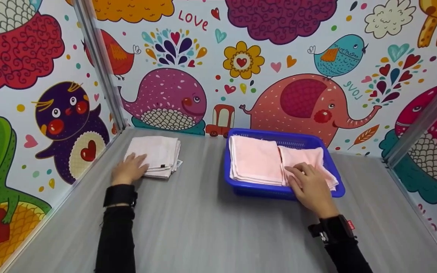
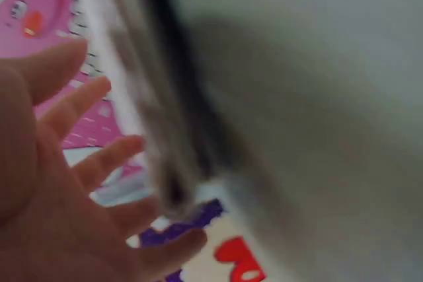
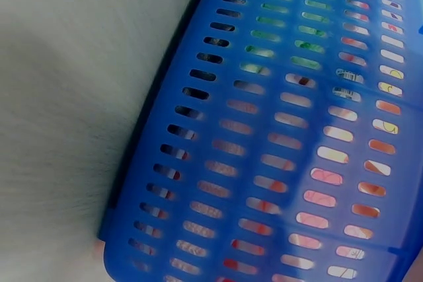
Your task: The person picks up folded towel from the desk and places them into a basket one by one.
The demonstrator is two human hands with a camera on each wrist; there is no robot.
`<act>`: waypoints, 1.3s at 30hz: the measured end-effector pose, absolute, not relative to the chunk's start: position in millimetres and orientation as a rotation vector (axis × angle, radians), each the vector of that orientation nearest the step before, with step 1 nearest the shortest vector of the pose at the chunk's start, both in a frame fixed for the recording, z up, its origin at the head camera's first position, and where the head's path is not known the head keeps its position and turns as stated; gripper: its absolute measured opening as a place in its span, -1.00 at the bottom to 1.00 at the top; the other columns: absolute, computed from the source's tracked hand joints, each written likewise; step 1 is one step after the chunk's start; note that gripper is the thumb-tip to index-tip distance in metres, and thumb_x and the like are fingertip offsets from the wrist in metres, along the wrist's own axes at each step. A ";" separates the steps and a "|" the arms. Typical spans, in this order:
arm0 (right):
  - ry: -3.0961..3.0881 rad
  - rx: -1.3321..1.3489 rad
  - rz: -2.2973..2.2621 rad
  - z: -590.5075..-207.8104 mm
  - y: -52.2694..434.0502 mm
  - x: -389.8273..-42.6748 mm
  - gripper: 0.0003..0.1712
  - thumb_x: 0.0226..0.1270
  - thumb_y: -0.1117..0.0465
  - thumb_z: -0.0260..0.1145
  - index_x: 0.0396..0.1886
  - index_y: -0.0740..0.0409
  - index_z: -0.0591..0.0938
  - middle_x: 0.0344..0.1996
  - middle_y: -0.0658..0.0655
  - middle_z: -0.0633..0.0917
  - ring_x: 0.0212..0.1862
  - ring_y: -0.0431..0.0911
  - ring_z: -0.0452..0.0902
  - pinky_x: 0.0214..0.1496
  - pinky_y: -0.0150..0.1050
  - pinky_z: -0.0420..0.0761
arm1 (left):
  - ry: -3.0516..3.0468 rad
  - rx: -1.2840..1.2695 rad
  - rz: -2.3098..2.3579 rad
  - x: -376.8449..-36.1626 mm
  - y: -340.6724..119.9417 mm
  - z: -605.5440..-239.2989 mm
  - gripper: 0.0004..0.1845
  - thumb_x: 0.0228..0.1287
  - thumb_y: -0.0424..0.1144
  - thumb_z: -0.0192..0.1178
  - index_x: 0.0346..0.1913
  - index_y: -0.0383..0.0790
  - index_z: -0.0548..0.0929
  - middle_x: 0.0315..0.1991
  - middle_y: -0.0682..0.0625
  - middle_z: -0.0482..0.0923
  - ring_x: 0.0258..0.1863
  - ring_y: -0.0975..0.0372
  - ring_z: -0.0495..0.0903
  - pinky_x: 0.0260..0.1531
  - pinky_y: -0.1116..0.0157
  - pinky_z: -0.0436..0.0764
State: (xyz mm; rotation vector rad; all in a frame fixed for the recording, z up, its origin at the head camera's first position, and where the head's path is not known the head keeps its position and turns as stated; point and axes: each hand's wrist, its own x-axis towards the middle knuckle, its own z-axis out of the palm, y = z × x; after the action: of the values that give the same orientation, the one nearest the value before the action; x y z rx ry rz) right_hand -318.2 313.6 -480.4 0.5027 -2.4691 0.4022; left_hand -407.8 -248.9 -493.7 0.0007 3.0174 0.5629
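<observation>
A stack of folded pale pink towels (image 1: 156, 151) lies at the back left of the table. My left hand (image 1: 129, 169) has its fingers over the near left part of this stack. In the left wrist view, the fingers of that hand (image 2: 73, 183) are spread beside the blurred stack edge (image 2: 125, 70). To the right, a blue plastic basket (image 1: 264, 192) holds a neat pile of pink towels (image 1: 256, 157) and, beside it, a looser pink towel (image 1: 302, 154). My right hand (image 1: 313, 187) reaches over the basket's front rim, fingertips at the looser towel, thumb and forefinger apart.
The grey table (image 1: 188, 227) backs onto a wall panel (image 1: 211, 49) with cartoon prints. Metal posts (image 1: 101, 72) stand at the back corners. In the right wrist view, the basket's slotted wall (image 3: 271, 127) fills most of the picture.
</observation>
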 end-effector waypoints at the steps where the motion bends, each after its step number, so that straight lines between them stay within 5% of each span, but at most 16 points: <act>1: -2.472 0.503 0.402 -480.6 313.1 -318.1 -0.66 0.43 0.16 0.34 0.15 0.03 0.75 -0.09 0.16 0.67 0.00 0.10 0.58 0.14 0.08 0.55 | 2.989 -0.015 0.571 -407.8 -253.0 -495.9 -0.37 0.62 0.03 -0.08 0.59 -0.18 0.24 0.60 -0.43 0.00 0.50 -0.48 0.07 0.41 -0.43 0.12; 10: -2.482 0.497 0.398 -480.3 312.6 -317.3 -0.66 0.44 0.16 0.33 0.15 0.04 0.74 -0.10 0.15 0.67 0.01 0.10 0.57 0.14 0.09 0.54 | 3.037 -0.051 0.564 -408.4 -247.1 -495.1 -0.45 0.54 -0.05 0.09 0.47 -0.19 0.43 0.39 -0.42 0.28 0.29 -0.38 0.36 0.24 -0.32 0.42; 18: -2.487 0.502 0.398 -480.3 313.6 -317.1 -0.66 0.45 0.17 0.33 0.16 0.04 0.74 -0.10 0.16 0.68 -0.01 0.09 0.57 0.14 0.08 0.54 | 3.034 0.036 0.697 -407.9 -231.1 -495.0 -0.50 0.48 -0.09 0.16 0.38 -0.22 0.54 0.28 -0.43 0.36 0.20 -0.35 0.37 0.23 -0.28 0.39; 30: -2.493 0.488 0.390 -479.7 314.3 -315.9 -0.68 0.44 0.17 0.33 0.14 0.05 0.75 -0.13 0.13 0.70 -0.02 0.06 0.57 0.15 0.06 0.54 | 3.018 0.521 0.879 -409.3 -164.5 -501.6 -0.66 0.39 -0.21 0.27 0.17 -0.17 0.72 0.10 -0.32 0.49 0.11 -0.25 0.45 0.18 -0.22 0.42; 39: -2.523 0.490 0.392 -479.6 312.9 -317.2 -0.67 0.47 0.15 0.30 0.16 0.03 0.74 -0.12 0.13 0.71 0.00 0.06 0.57 0.16 0.06 0.54 | 2.842 0.501 0.927 -408.1 -156.2 -500.4 -0.69 0.28 -0.21 0.40 0.07 -0.10 0.68 -0.05 -0.22 0.45 -0.08 -0.01 0.49 -0.03 0.03 0.51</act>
State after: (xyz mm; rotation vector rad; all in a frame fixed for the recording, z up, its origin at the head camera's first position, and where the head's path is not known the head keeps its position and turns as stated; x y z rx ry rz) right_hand -317.2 312.9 -479.6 0.4896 -2.5225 0.3919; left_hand -408.1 -156.2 -500.4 0.5012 2.8422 0.9273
